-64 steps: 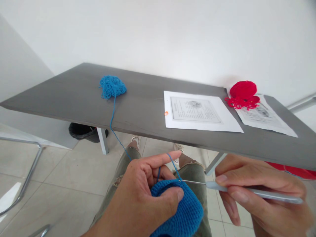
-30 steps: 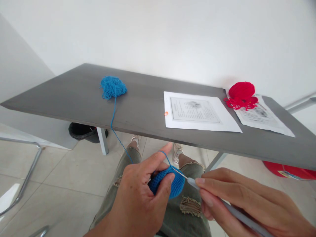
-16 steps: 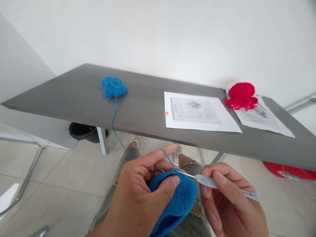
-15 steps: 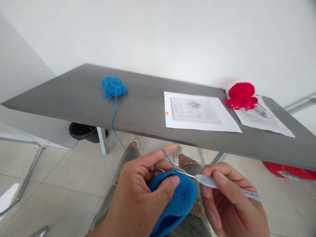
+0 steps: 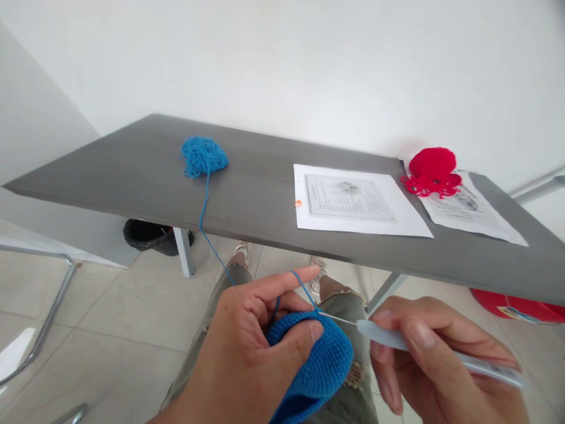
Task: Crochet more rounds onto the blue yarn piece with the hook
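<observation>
A rounded blue crochet piece (image 5: pixel 326 365) hangs above my lap, its edge pinched between the thumb and fingers of my left hand (image 5: pixel 251 341). Over the raised left index finger runs a strand of blue yarn (image 5: pixel 304 288), which drops to the edge of the piece. My right hand (image 5: pixel 441 353) grips a crochet hook (image 5: pixel 388 337) by its pale grey handle. The thin metal shaft reaches left to the edge of the crochet piece, where the strand meets it. Its very tip is too small to make out.
On the grey table (image 5: pixel 260 200) lie a blue yarn ball (image 5: pixel 203 157), a printed sheet (image 5: pixel 353 203), and red yarn (image 5: pixel 433 171) on another sheet (image 5: pixel 477 212). Beneath are a black bin (image 5: pixel 150 235) and a red object (image 5: pixel 507 306). A metal chair frame (image 5: pixel 62 306) stands left.
My right hand has moved right with the crochet hook, turning its handle end outward and down. The hook has drawn back a little from the crochet piece. My left hand has barely moved.
</observation>
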A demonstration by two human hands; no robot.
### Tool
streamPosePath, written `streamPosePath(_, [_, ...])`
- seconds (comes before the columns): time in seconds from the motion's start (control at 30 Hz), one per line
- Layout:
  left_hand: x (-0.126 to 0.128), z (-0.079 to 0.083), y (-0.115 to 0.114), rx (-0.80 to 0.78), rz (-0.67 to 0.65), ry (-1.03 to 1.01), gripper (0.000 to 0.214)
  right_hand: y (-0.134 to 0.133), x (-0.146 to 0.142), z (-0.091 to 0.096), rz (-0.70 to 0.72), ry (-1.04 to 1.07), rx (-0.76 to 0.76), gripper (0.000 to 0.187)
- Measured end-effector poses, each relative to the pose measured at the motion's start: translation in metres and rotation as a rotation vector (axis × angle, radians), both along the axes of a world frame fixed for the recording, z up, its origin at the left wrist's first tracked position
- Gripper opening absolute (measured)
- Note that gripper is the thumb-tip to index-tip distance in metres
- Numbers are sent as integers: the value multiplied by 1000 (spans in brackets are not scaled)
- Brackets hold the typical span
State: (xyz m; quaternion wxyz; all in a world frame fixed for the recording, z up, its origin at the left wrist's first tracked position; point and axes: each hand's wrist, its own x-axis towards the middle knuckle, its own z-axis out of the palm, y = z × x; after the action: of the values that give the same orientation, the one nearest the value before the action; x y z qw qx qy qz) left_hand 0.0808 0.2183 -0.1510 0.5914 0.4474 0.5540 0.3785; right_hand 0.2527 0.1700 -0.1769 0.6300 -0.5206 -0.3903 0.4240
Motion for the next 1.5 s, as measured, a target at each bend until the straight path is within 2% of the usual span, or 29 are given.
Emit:
streamPosePath(0.2, [-4,4,3,-38,-158,-4,43,9,19,2,137,-96,83,29])
streamPosePath(0.37, [-5,3,4,51,-229,74,14,13,22,10,112,-198,-39,52])
streamPosePath(0.5, [-5,3,3,65,-251,36,15,14,21,15,117,-304,-49,64])
streamPosePath(0.6, [-5,3,1,50,-226,-1,21,16,25,15,114,-310,-77,66])
streamPosePath(0.73, [-6,3,-3,0,-219,-45,32,22,32,12,173,-240,-36,62])
streamPosePath(0.9, [-7,5,-7,-74,-224,-125,31,26,30,11,174,-117,-135,62])
streamPosePath(1.03, [-9,7,-6,-148,-262,-159,32,29,31,8,231,2,-131,58])
streamPosePath(1.2, [-11,8,-6,-186,-301,-169,35,35,28,-13,378,244,-141,55])
streamPosePath(1.3, [-12,6,-6,-183,-266,-208,37,32,15,-27,399,479,-166,60])
streamPosePath(1.4, [-11,4,-6,-170,-203,-261,36,22,3,-35,359,604,-140,45])
streamPosePath(1.5, [-10,2,-5,-150,-163,-239,37,9,-2,-34,375,565,-138,29])
